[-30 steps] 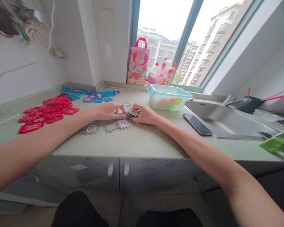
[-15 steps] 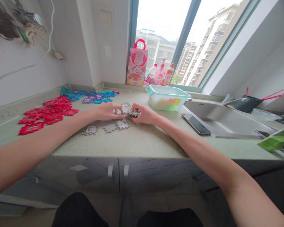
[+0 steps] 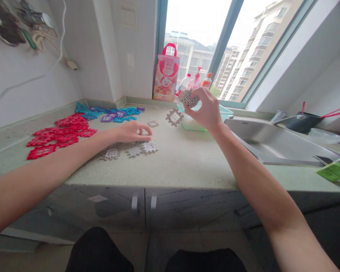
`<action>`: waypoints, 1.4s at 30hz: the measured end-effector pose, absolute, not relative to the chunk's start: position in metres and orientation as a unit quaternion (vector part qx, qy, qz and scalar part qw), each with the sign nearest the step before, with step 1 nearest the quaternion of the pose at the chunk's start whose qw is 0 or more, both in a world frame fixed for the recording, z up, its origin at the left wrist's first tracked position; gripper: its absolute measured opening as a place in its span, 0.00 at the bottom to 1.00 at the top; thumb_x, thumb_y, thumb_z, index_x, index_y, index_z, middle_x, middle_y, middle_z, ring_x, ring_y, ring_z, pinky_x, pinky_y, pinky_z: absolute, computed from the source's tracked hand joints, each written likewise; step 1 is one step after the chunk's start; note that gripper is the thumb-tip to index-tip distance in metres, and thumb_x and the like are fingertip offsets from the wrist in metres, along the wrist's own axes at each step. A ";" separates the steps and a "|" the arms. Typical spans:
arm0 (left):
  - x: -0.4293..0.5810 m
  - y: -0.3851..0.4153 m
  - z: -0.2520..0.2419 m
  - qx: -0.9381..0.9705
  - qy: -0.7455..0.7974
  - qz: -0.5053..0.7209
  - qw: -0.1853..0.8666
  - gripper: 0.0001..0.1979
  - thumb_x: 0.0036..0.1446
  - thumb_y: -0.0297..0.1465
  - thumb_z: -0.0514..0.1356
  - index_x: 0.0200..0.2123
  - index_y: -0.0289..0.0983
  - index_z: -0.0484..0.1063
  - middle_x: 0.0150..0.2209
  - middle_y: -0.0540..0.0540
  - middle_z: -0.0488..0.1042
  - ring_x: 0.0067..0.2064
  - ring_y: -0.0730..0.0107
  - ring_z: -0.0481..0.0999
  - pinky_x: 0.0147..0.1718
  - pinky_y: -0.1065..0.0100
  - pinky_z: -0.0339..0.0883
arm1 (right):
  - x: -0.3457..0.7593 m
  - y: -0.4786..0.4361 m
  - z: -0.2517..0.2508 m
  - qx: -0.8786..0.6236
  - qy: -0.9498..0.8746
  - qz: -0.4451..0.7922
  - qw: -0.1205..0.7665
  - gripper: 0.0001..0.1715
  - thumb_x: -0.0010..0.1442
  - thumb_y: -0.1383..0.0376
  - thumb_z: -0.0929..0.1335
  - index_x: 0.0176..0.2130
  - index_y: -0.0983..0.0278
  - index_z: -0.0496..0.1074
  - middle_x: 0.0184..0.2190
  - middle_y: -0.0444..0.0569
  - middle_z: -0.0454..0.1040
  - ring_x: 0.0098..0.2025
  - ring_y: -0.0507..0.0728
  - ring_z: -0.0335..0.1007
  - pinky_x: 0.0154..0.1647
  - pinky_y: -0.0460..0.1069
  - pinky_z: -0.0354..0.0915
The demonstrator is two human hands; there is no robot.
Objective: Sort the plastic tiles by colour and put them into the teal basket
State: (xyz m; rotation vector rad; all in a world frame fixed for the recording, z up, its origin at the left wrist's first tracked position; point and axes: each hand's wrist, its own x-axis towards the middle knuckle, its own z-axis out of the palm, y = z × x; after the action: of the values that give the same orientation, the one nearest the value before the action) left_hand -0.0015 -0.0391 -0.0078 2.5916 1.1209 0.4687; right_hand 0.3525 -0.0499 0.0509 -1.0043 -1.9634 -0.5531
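Note:
My right hand (image 3: 205, 107) is raised in front of the mint plastic tub (image 3: 226, 112), closed around several grey interlocking puzzle tiles (image 3: 189, 99). Below and left of that bunch, a single grey tile (image 3: 174, 117) with a window-like grid appears in mid-air, apart from the fingers. My left hand (image 3: 132, 132) hovers low over the counter, thumb and fingers apart, with nothing in it. Just under it lie more grey tiles (image 3: 149, 147), some partly hidden by the hand and forearm. Another grey tile (image 3: 152, 124) lies flat beyond its fingertips.
Red tiles (image 3: 65, 132) are heaped at the left, with blue and purple tiles (image 3: 120, 114) behind. A pink bag (image 3: 166, 77) and several bottles (image 3: 197, 81) stand by the window. The steel sink (image 3: 260, 141) is on the right, near a green packet (image 3: 336, 168).
My right hand has lifted up and right from beside my left hand, carrying the grey tiles to the tub. One tile has come apart from the bunch. My left hand has opened.

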 end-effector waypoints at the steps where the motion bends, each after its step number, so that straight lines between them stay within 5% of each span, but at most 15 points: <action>1: -0.001 -0.040 -0.007 0.897 0.388 0.160 0.139 0.30 0.61 0.59 0.66 0.53 0.43 0.86 0.41 0.46 0.84 0.40 0.62 0.80 0.39 0.68 0.67 | 0.362 -0.046 0.054 -0.425 -0.762 -0.239 0.426 0.26 0.67 0.60 0.71 0.63 0.55 0.74 0.52 0.56 0.79 0.54 0.70 0.77 0.58 0.66 0.74; 5: 0.001 -0.043 -0.003 0.903 0.374 0.158 0.143 0.31 0.62 0.57 0.66 0.57 0.42 0.83 0.47 0.46 0.85 0.43 0.62 0.80 0.42 0.68 0.68 | 0.401 -0.028 0.058 -0.519 -0.686 -0.268 0.433 0.30 0.68 0.56 0.69 0.67 0.56 0.72 0.54 0.58 0.80 0.55 0.71 0.78 0.56 0.67 0.75; 13: 0.001 -0.041 -0.003 0.906 0.381 0.138 0.124 0.31 0.64 0.56 0.64 0.58 0.42 0.83 0.43 0.45 0.83 0.42 0.62 0.80 0.44 0.67 0.68 | 0.435 -0.004 0.037 -0.627 -0.624 -0.166 0.436 0.21 0.62 0.55 0.74 0.52 0.61 0.76 0.46 0.58 0.82 0.49 0.71 0.80 0.58 0.66 0.72; 21: 0.001 -0.043 -0.002 0.899 0.392 0.143 0.130 0.32 0.62 0.58 0.65 0.58 0.43 0.85 0.43 0.46 0.84 0.40 0.62 0.80 0.42 0.67 0.68 | 0.437 0.000 0.033 -0.651 -0.631 -0.138 0.400 0.22 0.64 0.52 0.72 0.53 0.58 0.77 0.50 0.60 0.84 0.54 0.74 0.79 0.57 0.64 0.72; 28: 0.001 -0.042 -0.004 0.897 0.393 0.149 0.134 0.32 0.61 0.59 0.65 0.56 0.44 0.85 0.43 0.45 0.84 0.40 0.61 0.79 0.42 0.66 0.67 | 0.430 -0.004 0.034 -0.702 -0.641 -0.129 0.283 0.31 0.73 0.43 0.62 0.56 0.57 0.82 0.53 0.62 0.86 0.54 0.78 0.80 0.54 0.66 0.71; 42: -0.001 -0.039 -0.005 0.899 0.400 0.141 0.109 0.31 0.62 0.59 0.65 0.57 0.45 0.86 0.37 0.47 0.81 0.37 0.62 0.78 0.37 0.68 0.65 | 0.431 -0.002 0.029 -0.668 -0.673 -0.134 0.289 0.46 0.74 0.33 0.55 0.44 0.59 0.87 0.42 0.62 0.86 0.53 0.76 0.80 0.57 0.66 0.71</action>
State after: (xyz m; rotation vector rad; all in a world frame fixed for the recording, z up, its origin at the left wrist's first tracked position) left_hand -0.0007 -0.0385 -0.0050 2.6429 1.1766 0.4159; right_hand 0.4312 -0.0016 0.0290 -1.7826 -1.7969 -0.3572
